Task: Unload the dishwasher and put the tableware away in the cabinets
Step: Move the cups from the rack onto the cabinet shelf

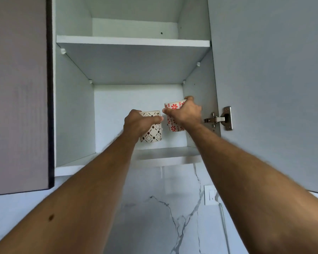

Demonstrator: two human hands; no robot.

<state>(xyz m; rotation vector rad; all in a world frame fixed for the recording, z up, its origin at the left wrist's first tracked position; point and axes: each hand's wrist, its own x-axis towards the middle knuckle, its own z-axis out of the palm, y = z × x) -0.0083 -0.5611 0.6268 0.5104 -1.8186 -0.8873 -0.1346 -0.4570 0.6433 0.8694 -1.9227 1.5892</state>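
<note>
Both arms reach up from the bottom corners of the frame into the open wall cabinet [73,107] in the middle of the shot. The left hand [138,123] is wrapped around a cream cup with a black diamond pattern [154,133], and the right hand [186,112] is closed around a cup with red flowers [173,114] just right of centre. The cups sit close side by side, almost touching. Can't tell whether either base is down on the bottom shelf [165,153] yet; the red one looks higher, so probably still in the air.

To do this bit well, the person should probably lower each cup straight down until the base sits flat, and only then loosen the fingers. Keeping a small gap between the two would stop them clinking. The red cup is near the right cabinet wall and the door hinge [218,119], so knuckles need watching there. Pushing both toward the back panel would leave the front edge free for more tableware. The upper shelf [132,42] looks bare from this angle.
</note>
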